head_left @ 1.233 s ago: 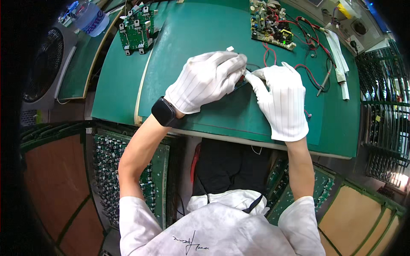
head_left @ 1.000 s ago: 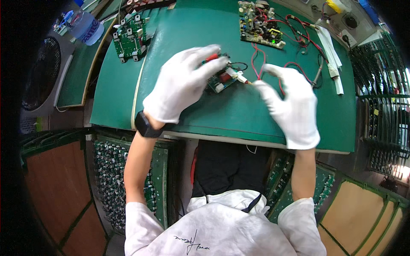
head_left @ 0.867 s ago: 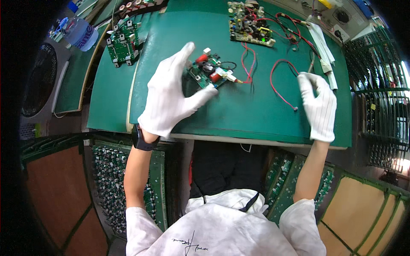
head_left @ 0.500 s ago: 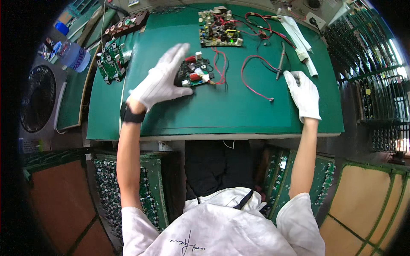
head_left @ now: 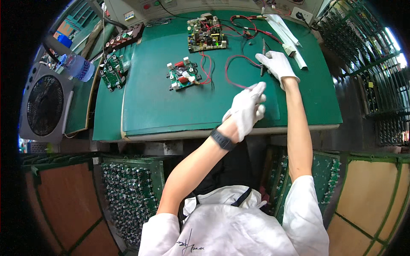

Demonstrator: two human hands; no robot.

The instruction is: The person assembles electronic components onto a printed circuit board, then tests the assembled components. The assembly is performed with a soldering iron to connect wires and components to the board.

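My left hand [head_left: 247, 107], in a white glove, is over the front middle of the green mat with its fingers curled. The free end of a red wire [head_left: 231, 78] runs in under its fingertips; the tip itself is hidden. My right hand [head_left: 278, 66], gloved too, has its fingertips closed across the middle of a slim pen-like probe [head_left: 262, 71], which lies on the mat. A small green circuit board [head_left: 184, 75] with red and white parts sits to the left. Red wires link it to a larger, densely filled circuit board [head_left: 207, 35] farther back, with a green light on.
Another green board [head_left: 112, 73] and a dark block with round parts [head_left: 124, 39] stand at the left. White strips [head_left: 285, 32] lie at the back right. A fan [head_left: 45, 104] and a water bottle [head_left: 79, 68] are far left. Board racks [head_left: 128, 187] flank my lap.
My left hand has left the small board and crossed right to the red wire's end. My right hand has moved onto the probe. The view has shifted slightly.
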